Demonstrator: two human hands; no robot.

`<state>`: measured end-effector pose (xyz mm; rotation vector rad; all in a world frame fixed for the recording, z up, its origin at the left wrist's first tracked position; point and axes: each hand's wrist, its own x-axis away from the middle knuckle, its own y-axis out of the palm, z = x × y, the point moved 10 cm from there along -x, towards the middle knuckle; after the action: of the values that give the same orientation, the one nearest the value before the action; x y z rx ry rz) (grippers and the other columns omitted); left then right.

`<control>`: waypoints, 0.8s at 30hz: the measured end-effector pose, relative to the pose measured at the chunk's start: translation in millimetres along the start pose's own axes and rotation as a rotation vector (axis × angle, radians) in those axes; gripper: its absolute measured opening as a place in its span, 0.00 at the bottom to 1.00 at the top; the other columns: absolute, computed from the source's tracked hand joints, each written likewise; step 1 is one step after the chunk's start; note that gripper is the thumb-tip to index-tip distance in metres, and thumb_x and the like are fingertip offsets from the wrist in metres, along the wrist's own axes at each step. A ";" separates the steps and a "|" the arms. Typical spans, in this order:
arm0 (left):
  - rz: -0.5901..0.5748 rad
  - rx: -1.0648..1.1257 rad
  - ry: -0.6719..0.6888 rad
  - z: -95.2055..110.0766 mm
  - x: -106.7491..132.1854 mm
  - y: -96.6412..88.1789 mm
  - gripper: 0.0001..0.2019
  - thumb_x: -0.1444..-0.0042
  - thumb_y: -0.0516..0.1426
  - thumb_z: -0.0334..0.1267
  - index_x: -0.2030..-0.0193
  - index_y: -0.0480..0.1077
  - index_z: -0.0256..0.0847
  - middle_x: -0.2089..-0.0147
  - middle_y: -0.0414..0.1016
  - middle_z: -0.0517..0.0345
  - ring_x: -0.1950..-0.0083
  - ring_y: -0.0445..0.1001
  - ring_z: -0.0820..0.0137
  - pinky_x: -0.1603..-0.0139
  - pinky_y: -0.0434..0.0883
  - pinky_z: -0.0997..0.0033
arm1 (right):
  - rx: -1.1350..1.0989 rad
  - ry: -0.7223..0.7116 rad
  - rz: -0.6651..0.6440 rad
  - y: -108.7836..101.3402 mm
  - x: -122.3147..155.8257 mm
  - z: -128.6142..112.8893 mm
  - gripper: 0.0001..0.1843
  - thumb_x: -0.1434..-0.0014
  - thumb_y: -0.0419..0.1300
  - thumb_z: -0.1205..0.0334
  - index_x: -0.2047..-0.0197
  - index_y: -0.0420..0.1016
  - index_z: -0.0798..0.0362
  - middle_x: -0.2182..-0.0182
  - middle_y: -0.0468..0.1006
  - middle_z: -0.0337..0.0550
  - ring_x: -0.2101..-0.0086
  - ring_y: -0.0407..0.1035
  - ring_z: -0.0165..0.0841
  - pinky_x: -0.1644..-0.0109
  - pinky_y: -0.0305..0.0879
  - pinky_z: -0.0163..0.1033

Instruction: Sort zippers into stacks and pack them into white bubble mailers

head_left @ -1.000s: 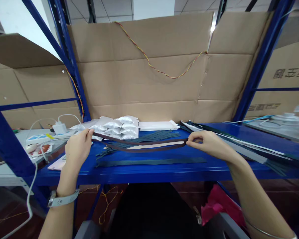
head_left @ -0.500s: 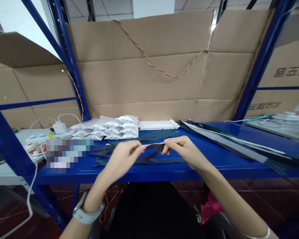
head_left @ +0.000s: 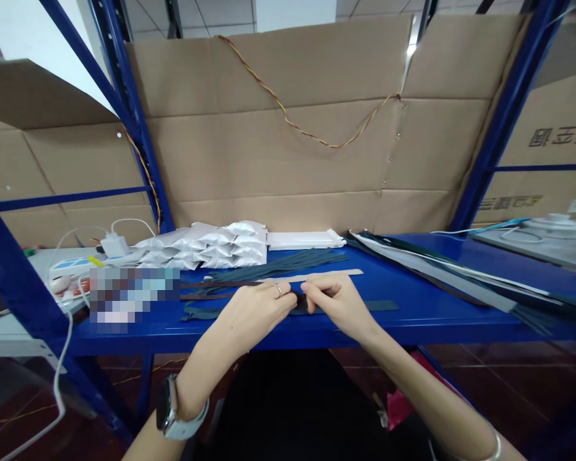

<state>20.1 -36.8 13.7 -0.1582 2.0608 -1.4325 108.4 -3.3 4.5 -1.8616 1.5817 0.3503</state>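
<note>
Blue steel shelf [head_left: 413, 326]: L hand [head_left: 254, 317] & R hand [head_left: 336, 307] both in narrow pinch on dark brown strap [head_left: 300, 301], near shelf's front edge, pale strip [head_left: 331, 274] just behind. Looks like strap-end fiddling; next needs pinch kept tight, ends lined up.

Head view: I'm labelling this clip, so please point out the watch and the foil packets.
watch [head_left: 163, 403], head view, on its face
foil packets [head_left: 216, 246], head view, on the middle of the pile

One left hand [head_left: 262, 314] and one right hand [head_left: 338, 307] are shown; one wristwatch [head_left: 168, 406], one finger ring [head_left: 279, 291] and one bangle [head_left: 496, 449] are worn.
</note>
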 end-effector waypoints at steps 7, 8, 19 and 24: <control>-0.008 -0.123 0.035 -3.0 0.9 -3.1 0.11 0.36 0.48 0.33 0.67 0.69 0.38 0.65 0.72 0.58 0.64 0.72 0.71 0.66 0.65 0.73 | 0.042 -0.009 0.055 -5.5 0.0 0.1 0.21 0.43 0.54 0.65 0.87 0.65 0.54 0.86 0.65 0.35 0.80 0.58 0.26 0.72 0.54 0.34; -0.021 -0.123 -0.005 -15.3 3.8 -3.5 0.11 0.36 0.48 0.34 0.66 0.69 0.38 0.65 0.73 0.58 0.64 0.72 0.70 0.67 0.64 0.73 | 0.033 -0.011 0.106 -18.7 -1.2 1.6 0.21 0.43 0.55 0.65 0.87 0.65 0.54 0.86 0.65 0.35 0.80 0.59 0.26 0.70 0.55 0.34; -0.130 -0.021 -0.614 -190.4 119.0 -33.7 0.16 0.40 0.47 0.46 0.71 0.71 0.44 0.70 0.74 0.57 0.66 0.71 0.66 0.65 0.63 0.69 | 0.271 0.213 0.541 -204.0 23.9 27.2 0.19 0.50 0.59 0.62 0.89 0.66 0.52 0.89 0.66 0.39 0.82 0.61 0.30 0.74 0.55 0.37; -0.388 0.163 -0.669 -181.3 125.9 1.0 0.19 0.43 0.50 0.50 0.76 0.72 0.44 0.75 0.75 0.59 0.73 0.71 0.68 0.69 0.62 0.71 | 0.683 0.386 0.005 -166.6 17.9 59.7 0.21 0.45 0.55 0.55 0.87 0.69 0.53 0.84 0.74 0.43 0.79 0.68 0.33 0.71 0.60 0.38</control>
<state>-179.7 56.3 0.8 -0.8799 1.4023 -1.4918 283.2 29.0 0.8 -1.4271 1.6662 -0.5262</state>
